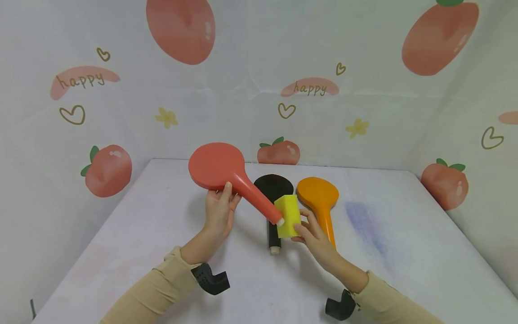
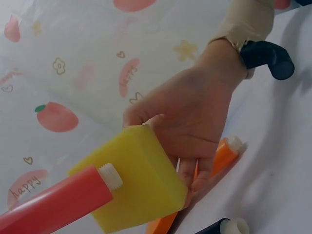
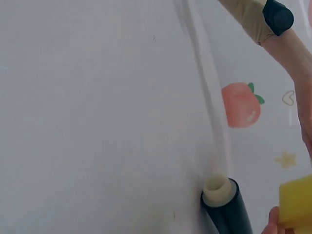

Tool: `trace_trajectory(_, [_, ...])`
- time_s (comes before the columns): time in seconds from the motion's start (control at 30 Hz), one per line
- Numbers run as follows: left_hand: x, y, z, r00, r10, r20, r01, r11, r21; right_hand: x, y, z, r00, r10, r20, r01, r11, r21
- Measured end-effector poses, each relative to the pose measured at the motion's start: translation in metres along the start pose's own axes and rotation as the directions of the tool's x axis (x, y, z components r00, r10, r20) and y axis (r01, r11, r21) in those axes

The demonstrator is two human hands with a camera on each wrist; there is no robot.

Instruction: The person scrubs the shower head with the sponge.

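Observation:
My left hand (image 1: 218, 213) holds a red shower head (image 1: 216, 166) by the edge of its round head, thumb on top, above the table. Its handle slants down to the right, ending in a white threaded tip (image 2: 111, 177). In my right hand (image 1: 317, 240) a yellow sponge (image 1: 288, 216) is pinched between thumb and fingers. The red handle's tip overlaps the sponge's face; whether they touch I cannot tell. Beneath and behind them lie a black shower head (image 1: 273, 183), partly covered by the sponge and red handle, and an orange shower head (image 1: 317, 193), its handle partly behind my right hand.
The white table (image 1: 404, 252) has a bluish smudge (image 1: 368, 227) right of the orange shower head. A white cloth backdrop (image 1: 243, 112) printed with fruit and hearts stands behind and at both sides. Each wrist carries a dark camera mount (image 1: 210, 280).

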State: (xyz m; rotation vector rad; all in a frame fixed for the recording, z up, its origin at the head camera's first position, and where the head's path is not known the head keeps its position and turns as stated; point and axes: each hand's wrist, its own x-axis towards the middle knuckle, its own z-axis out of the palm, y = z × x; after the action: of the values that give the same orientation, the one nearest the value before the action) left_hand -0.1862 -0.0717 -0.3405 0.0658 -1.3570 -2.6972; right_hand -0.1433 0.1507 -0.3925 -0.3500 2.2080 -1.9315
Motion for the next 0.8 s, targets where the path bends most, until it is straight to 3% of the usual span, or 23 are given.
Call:
trace_trajectory(0.17, [0.0005, 0.0, 0.0007, 0.999, 0.033, 0.016, -0.033, 0.999, -0.032, 0.0003, 0.0001, 0.0008, 0.989, 0.085, 0.122, -0.107, 0.977, 0.185])
trace_trajectory(0.53, [-0.0025, -0.0012, 0.0012, 0.996, 0.069, 0.062, -0.066, 0.997, -0.05, 0.0005, -0.0012, 0.002, 0.956, 0.127, 0.264, -0.222, 0.903, 0.368])
trace_trajectory(0.8, [-0.0051, -0.0063, 0.0042, 0.984, 0.148, 0.096, -0.147, 0.989, -0.011, 0.0023, -0.0003, -0.0025, 0.935, 0.078, 0.346, -0.267, 0.796, 0.543])
